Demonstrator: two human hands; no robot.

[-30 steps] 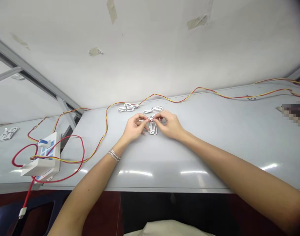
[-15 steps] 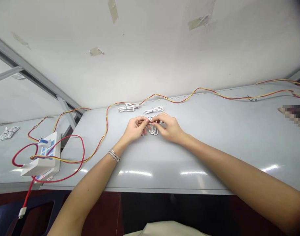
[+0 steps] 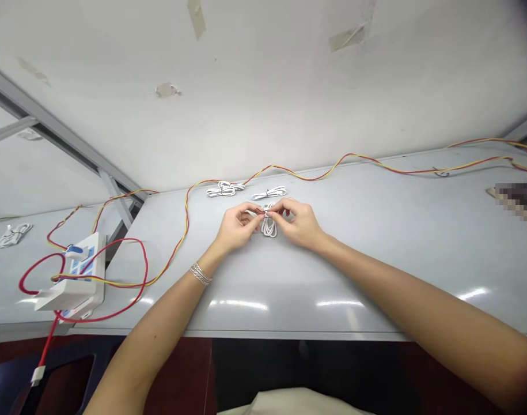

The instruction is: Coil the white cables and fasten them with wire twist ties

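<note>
A small coiled white cable (image 3: 269, 226) hangs between my two hands just above the grey table (image 3: 375, 242). My left hand (image 3: 237, 226) pinches its top from the left, fingers closed. My right hand (image 3: 298, 222) pinches the same spot from the right, where a thin tie seems to wrap the coil. Two more bundled white cables lie just beyond my hands: one bundled cable (image 3: 269, 192) straight behind them, another bundled cable (image 3: 223, 188) further left.
A twisted red and yellow wire (image 3: 332, 167) runs along the table's back edge and down the left side. A white power strip (image 3: 75, 279) with a red cord (image 3: 133, 253) sits on the left. Another white cable bundle (image 3: 10, 234) lies far left. A white wall rises behind.
My fingers have shifted slightly around the top of the coil; the hands and the cable stay in the same place.
</note>
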